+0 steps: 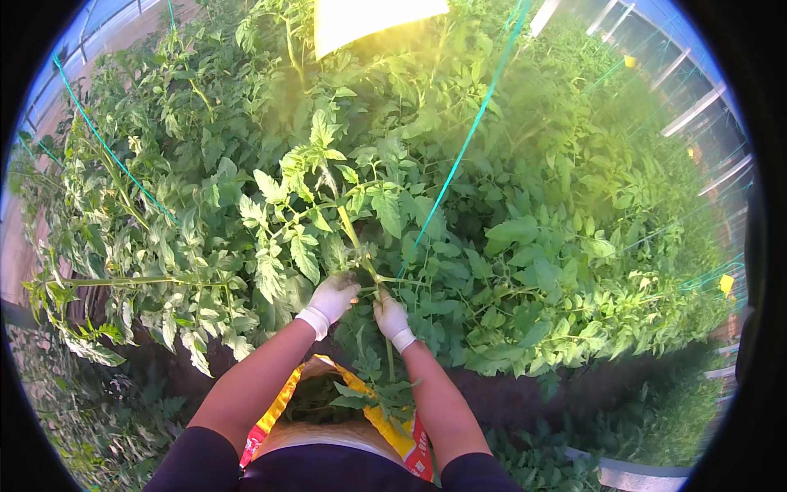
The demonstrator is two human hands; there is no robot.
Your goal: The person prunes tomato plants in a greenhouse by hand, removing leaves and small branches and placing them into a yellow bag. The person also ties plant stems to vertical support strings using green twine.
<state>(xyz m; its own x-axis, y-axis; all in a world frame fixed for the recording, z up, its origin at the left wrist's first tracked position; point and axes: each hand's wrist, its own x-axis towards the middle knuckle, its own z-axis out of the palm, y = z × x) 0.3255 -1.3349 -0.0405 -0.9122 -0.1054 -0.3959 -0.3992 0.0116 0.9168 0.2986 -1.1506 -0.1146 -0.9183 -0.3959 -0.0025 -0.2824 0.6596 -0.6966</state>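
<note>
Upright in front of me stands a tomato plant's pale green stem (348,229), its top and broad leaves lit by the sun. My right hand (391,315), in a white glove, grips the stem at a leaf joint. Below that hand a green stalk (390,360) runs down toward the bag. My left hand (332,299), also gloved in white, is just left of the joint with its fingers curled; whether they pinch a side stalk is hidden. A yellow and red woven bag (387,428) hangs open at my waist, with cut-looking green leaves inside and over its rim.
A teal string (462,154) slants up from near the joint; another string (110,138) crosses at left. Dense tomato foliage (553,246) surrounds my hands. A bright yellow-white sheet (375,21) hangs overhead. White posts (695,111) line the right side.
</note>
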